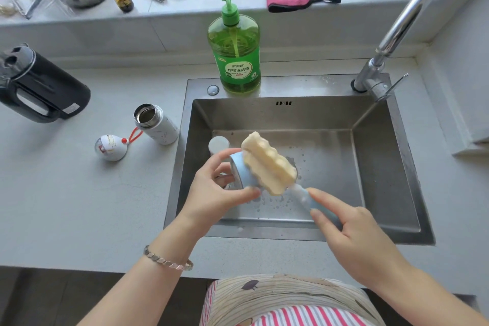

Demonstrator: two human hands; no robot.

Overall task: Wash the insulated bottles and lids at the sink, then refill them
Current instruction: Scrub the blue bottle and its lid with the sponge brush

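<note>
I am counting one open white bottle [156, 124] and one egg-shaped lid [111, 147] standing on the counter [79, 193] beside one green soap bottle [234, 45], while over the sink [383, 167] my left hand [211, 190] is pinching a blue lid [239, 171] against the sponge brush [268, 163], its handle gripped by my right hand [352, 230].

Bright, even daylight from window behind sink [383, 140]. Soft shadows only, falling toward viewer. Glare streak along faucet [407, 16], pale sheen on sink rim. Wide-angle bowing: ledge and table [79, 193] edges curve far from sink. Slight softness overall, corners smeared.
</note>
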